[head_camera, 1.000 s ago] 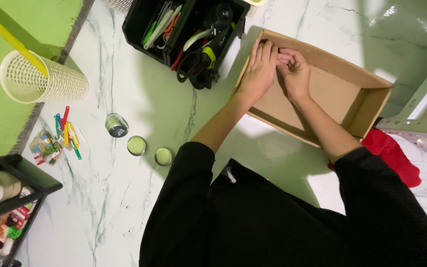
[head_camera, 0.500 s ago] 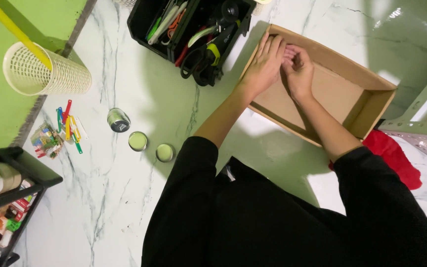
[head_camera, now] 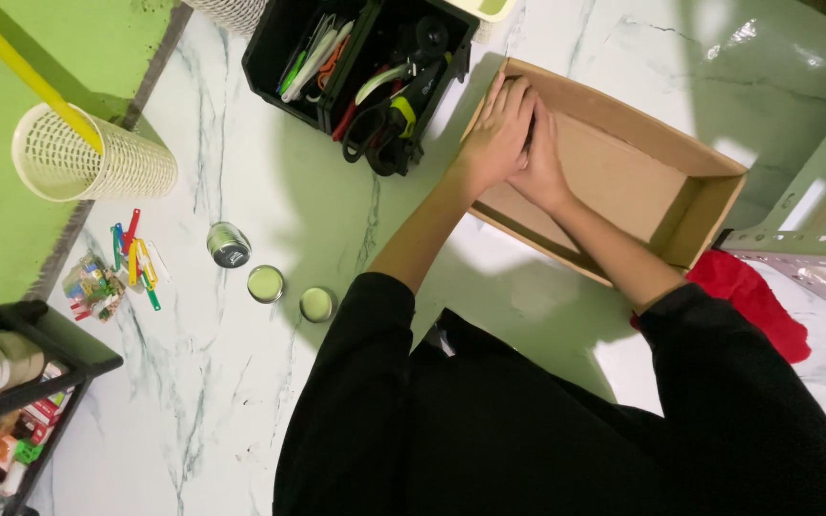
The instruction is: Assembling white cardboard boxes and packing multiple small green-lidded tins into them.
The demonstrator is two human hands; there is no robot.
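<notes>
White marble floor with a green mat at the side, open cardboard box (head_camera: 623,182) lying near a black tool tray (head_camera: 365,72), left hand (head_camera: 497,134) flat over right hand (head_camera: 539,158), both pressed together inside the box's near end, holding nothing visible, three small tins (head_camera: 265,283) well apart

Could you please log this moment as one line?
left hand: flat on right hand | right hand: inside cardboard box, near end | tool caddy: beside box
</notes>
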